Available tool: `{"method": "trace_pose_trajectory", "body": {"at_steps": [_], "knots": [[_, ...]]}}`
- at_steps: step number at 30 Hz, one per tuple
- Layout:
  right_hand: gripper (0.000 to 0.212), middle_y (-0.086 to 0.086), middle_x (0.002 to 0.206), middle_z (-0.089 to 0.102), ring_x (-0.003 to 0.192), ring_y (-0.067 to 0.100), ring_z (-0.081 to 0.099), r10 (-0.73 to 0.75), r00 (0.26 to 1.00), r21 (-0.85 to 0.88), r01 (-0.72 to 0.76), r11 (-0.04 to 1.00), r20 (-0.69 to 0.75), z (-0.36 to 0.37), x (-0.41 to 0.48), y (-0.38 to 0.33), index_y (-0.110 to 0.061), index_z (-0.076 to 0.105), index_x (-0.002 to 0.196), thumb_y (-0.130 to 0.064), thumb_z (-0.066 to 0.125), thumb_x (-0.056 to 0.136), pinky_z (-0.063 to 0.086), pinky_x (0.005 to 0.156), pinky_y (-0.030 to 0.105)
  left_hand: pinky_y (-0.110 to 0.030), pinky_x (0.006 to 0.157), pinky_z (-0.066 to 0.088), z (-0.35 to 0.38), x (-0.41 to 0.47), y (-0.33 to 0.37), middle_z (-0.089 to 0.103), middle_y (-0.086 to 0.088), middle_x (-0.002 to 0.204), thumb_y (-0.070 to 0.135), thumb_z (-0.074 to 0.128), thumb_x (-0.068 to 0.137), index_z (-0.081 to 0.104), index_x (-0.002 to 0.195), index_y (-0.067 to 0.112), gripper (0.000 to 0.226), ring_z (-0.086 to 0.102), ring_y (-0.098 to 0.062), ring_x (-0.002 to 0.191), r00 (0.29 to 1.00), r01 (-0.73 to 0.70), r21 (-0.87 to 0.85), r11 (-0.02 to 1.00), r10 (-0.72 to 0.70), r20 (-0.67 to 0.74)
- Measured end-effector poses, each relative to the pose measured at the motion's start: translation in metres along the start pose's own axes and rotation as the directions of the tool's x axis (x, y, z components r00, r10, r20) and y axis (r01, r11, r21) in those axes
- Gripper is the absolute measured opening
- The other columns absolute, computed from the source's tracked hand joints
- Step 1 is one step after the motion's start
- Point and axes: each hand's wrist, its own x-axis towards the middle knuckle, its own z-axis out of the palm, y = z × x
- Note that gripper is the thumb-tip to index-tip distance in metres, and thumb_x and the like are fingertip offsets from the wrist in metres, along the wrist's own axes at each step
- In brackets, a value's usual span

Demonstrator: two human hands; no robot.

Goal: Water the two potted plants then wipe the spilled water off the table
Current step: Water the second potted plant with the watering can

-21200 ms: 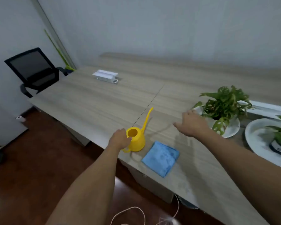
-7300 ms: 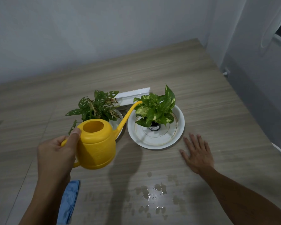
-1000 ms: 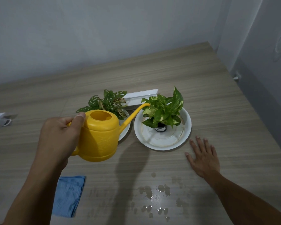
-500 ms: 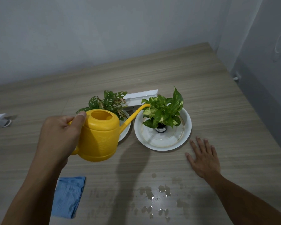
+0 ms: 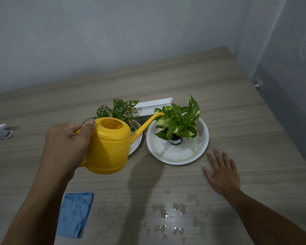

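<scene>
Two hands logged: our left hand [image 5: 65,147] grips the watering can [image 5: 109,149]; right hand [image 5: 223,175] lies flat, fingers spread. Blue cloth [image 5: 74,214] lies nearer our left hand, spill [image 5: 168,214] nearer the right.

- left hand [image 5: 65,149] grips yellow watering can [image 5: 109,149], left of white plate [image 5: 184,156]; spout tip at the plate's plant [image 5: 177,121]
- right hand [image 5: 223,174] flat on table [image 5: 237,112], just beside plate
- spilled water [image 5: 170,209] nearer the camera than plate

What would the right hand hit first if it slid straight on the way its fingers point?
Probably the right rim of the white plate holding the pothos plant; the right hand, flat on the table, might only graze it or slip past.
</scene>
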Motion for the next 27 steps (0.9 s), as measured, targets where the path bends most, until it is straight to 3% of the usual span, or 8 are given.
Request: {"method": "trace_pose_trajectory", "body": {"at_steps": [4, 7, 9, 12, 14, 16, 20, 27], "knots": [[0.075, -0.005, 0.165, 0.002, 0.151, 0.022, -0.004, -0.003, 1.0, 0.014, 0.003, 1.0, -0.007, -0.002, -0.001, -0.001, -0.036, 0.007, 0.155, -0.07, 0.008, 0.088, -0.002, 0.12, 0.044, -0.058, 0.072, 0.052, 0.0, 0.001, -0.003, 0.063, -0.033, 0.08, 0.034, 0.059, 0.097, 0.072, 0.099, -0.004, 0.04, 0.059, -0.049, 0.074, 1.0, 0.01, 0.016, 1.0, -0.01, 0.005], [0.076, -0.006, 0.165, -0.003, 0.151, 0.021, -0.007, -0.003, 1.0, 0.01, 0.003, 1.0, 0.002, -0.003, -0.001, -0.001, -0.036, 0.004, 0.155, -0.071, 0.006, 0.087, -0.003, 0.12, 0.043, -0.057, 0.07, 0.051, 0.001, 0.002, -0.004, 0.062, -0.032, 0.077, 0.033, 0.058, 0.097, 0.067, 0.079, 0.012, 0.029, 0.058, -0.049, 0.071, 1.0, 0.023, -0.01, 1.0, -0.023, 0.002], [0.076, -0.006, 0.165, -0.004, 0.151, 0.021, -0.008, -0.007, 1.0, 0.012, 0.007, 1.0, -0.003, -0.003, -0.001, 0.0, -0.037, 0.002, 0.154, -0.071, 0.005, 0.087, -0.003, 0.121, 0.043, -0.053, 0.063, 0.048, 0.003, 0.003, -0.012, 0.055, -0.021, 0.059, 0.033, 0.059, 0.096, 0.06, 0.066, 0.01, 0.038, 0.05, -0.039, 0.059, 0.998, 0.059, -0.063, 0.996, -0.058, 0.008], [0.076, -0.004, 0.165, 0.002, 0.151, 0.023, -0.003, -0.015, 1.0, 0.024, 0.016, 1.0, -0.011, -0.004, -0.002, -0.001, -0.036, 0.007, 0.155, -0.07, 0.008, 0.088, 0.003, 0.121, 0.045, -0.033, 0.058, 0.036, 0.007, 0.003, -0.034, 0.044, 0.008, 0.037, 0.03, 0.061, 0.095, 0.067, 0.084, -0.002, 0.035, 0.039, -0.025, 0.052, 0.983, 0.183, -0.211, 0.96, -0.18, 0.033], [0.076, -0.003, 0.165, 0.002, 0.151, 0.023, -0.003, -0.022, 1.0, 0.03, 0.021, 0.999, 0.004, -0.005, -0.002, -0.001, -0.034, 0.008, 0.155, -0.069, 0.009, 0.088, 0.003, 0.121, 0.046, -0.028, 0.054, 0.032, 0.01, 0.001, -0.051, 0.039, 0.009, 0.037, 0.027, 0.061, 0.096, 0.07, 0.076, 0.009, 0.028, 0.035, -0.021, 0.047, 0.966, 0.257, -0.303, 0.918, -0.247, 0.072], [0.075, 0.003, 0.165, 0.011, 0.151, 0.025, 0.005, -0.015, 1.0, 0.045, 0.015, 0.999, -0.011, -0.008, -0.004, -0.004, -0.026, 0.017, 0.155, -0.065, 0.013, 0.091, 0.004, 0.12, 0.046, -0.026, 0.05, 0.027, 0.013, -0.002, -0.067, 0.033, 0.004, 0.041, 0.023, 0.06, 0.096, 0.054, 0.049, 0.019, 0.047, 0.03, -0.015, 0.04, 0.947, 0.32, -0.383, 0.866, -0.305, 0.102], [0.062, 0.016, 0.147, 0.048, 0.138, 0.031, 0.04, -0.071, 0.983, 0.095, 0.087, 0.992, -0.168, -0.018, -0.02, -0.019, -0.007, 0.053, 0.136, -0.048, 0.031, 0.094, 0.021, 0.116, 0.05, -0.022, 0.044, 0.023, 0.018, -0.014, -0.094, 0.027, 0.007, 0.042, 0.018, 0.057, 0.096, 0.036, 0.053, 0.019, 0.049, 0.023, -0.01, 0.037, 0.91, 0.399, -0.527, 0.75, -0.395, 0.126], [0.043, 0.011, 0.123, 0.061, 0.116, 0.029, 0.055, -0.263, 0.919, 0.143, 0.314, 0.939, -0.294, -0.031, -0.06, -0.087, -0.011, 0.062, 0.116, -0.04, 0.042, 0.09, 0.033, 0.105, 0.045, -0.029, 0.048, 0.02, 0.001, -0.036, -0.132, 0.024, 0.007, 0.048, 0.015, 0.048, 0.1, 0.05, 0.042, 0.025, 0.059, 0.022, -0.01, 0.045, 0.928, 0.327, -0.704, 0.63, -0.357, 0.112]]}}
